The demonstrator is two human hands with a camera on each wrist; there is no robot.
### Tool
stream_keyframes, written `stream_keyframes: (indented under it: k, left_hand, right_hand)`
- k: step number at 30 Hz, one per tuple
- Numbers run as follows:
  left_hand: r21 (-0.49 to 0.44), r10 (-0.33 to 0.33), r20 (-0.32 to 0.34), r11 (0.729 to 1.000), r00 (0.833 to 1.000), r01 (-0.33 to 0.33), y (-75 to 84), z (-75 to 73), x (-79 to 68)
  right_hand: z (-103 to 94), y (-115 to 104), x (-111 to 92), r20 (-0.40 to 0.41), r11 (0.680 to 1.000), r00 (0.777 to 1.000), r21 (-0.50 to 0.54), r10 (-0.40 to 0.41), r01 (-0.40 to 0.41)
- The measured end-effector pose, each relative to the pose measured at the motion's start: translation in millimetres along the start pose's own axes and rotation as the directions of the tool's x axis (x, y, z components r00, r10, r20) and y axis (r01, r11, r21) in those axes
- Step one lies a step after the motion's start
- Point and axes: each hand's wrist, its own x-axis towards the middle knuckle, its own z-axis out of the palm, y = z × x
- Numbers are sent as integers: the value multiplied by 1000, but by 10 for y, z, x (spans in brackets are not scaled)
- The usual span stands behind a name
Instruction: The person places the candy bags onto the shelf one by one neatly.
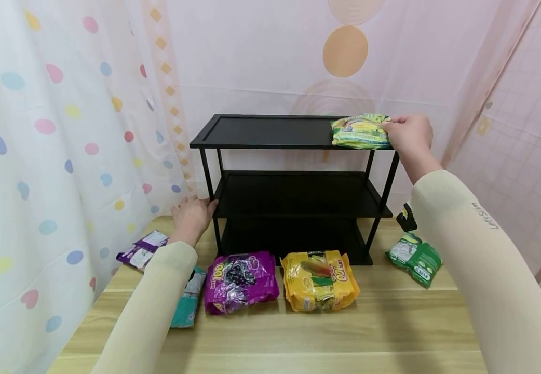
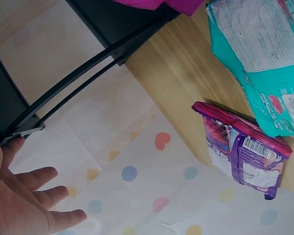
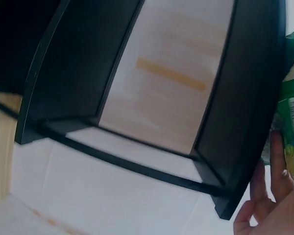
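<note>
A black three-tier shelf stands on the wooden table. My right hand pinches the right end of a green-and-yellow snack bag, which lies flat at the right end of the top tier. In the right wrist view, the fingers of that hand are beside the bag's printed underside. Lower down, my left hand touches the shelf's left side at the middle tier. The left wrist view shows its fingers spread and fairly straight, with one against the shelf corner.
A purple grape-picture bag and a yellow mango-picture bag lie before the shelf. Left are a teal bag and a small purple bag. A green bag lies right, near a partly hidden black item. Curtains hang behind.
</note>
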Motion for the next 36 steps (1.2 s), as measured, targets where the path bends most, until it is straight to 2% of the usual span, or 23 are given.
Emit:
stream_keyframes:
  k: [3, 8, 11, 13, 15, 16, 17, 18, 20, 22, 23, 24, 25, 26, 28, 36]
  left_hand:
    - [-3, 3, 2, 1000, 1000, -3, 18, 7, 6]
    - [-8, 5, -1, 1000, 1000, -5, 39, 13, 29]
    - [-13, 6, -3, 1000, 1000, -6, 36, 17, 39]
    - [-11, 7, 0, 1000, 1000, -7, 31, 18, 44]
    - [-9, 2, 9, 1000, 1000, -2, 20, 18, 45]
    - [-4, -1, 15, 1000, 1000, 1, 12, 16, 46]
    - [1, -5, 19, 1000, 1000, 5, 6, 14, 44]
    - [4, -6, 22, 1000, 1000, 6, -2, 11, 45]
    - [4, -10, 23, 1000, 1000, 10, -14, 6, 44]
    - [1, -8, 18, 1000, 1000, 8, -30, 1, 47]
    - [-2, -6, 17, 1000, 1000, 6, -36, -3, 47]
    - [-5, -5, 15, 1000, 1000, 5, -44, -4, 51]
    - [-7, -4, 14, 1000, 1000, 4, -48, -6, 53]
    - [-9, -4, 14, 1000, 1000, 4, -52, -7, 55]
    - [-13, -1, 14, 1000, 1000, 1, -58, -9, 54]
    - [-21, 2, 16, 1000, 1000, -2, -43, -23, 34]
  right_hand:
    - [-18, 24, 27, 8, 994, 999, -94, -46, 47]
    - [-96, 67, 20, 91, 960, 981, -209, -170, 186]
    - [-101, 114, -32, 68, 927, 957, -236, -283, 291]
    - [-69, 156, -80, 18, 897, 923, -231, -384, 378]
    - [-7, 200, -120, -51, 839, 856, -237, -514, 489]
    - [24, 220, -132, -79, 799, 811, -249, -580, 547]
    - [54, 239, -142, -103, 748, 753, -265, -650, 609]
    - [84, 256, -149, -120, 687, 686, -286, -717, 668]
    - [134, 290, -159, -128, 543, 536, -351, -835, 762]
    - [172, 325, -169, -95, 394, 393, -429, -915, 813]
    - [189, 340, -178, -71, 327, 333, -464, -940, 824]
    - [204, 353, -186, -42, 270, 287, -494, -957, 827]
    - [221, 363, -195, -16, 227, 256, -518, -966, 824]
    - [236, 373, -202, 4, 197, 236, -537, -972, 820]
    - [269, 383, -213, 24, 171, 221, -554, -975, 815]
    - [379, 436, -233, -5, 180, 211, -543, -977, 820]
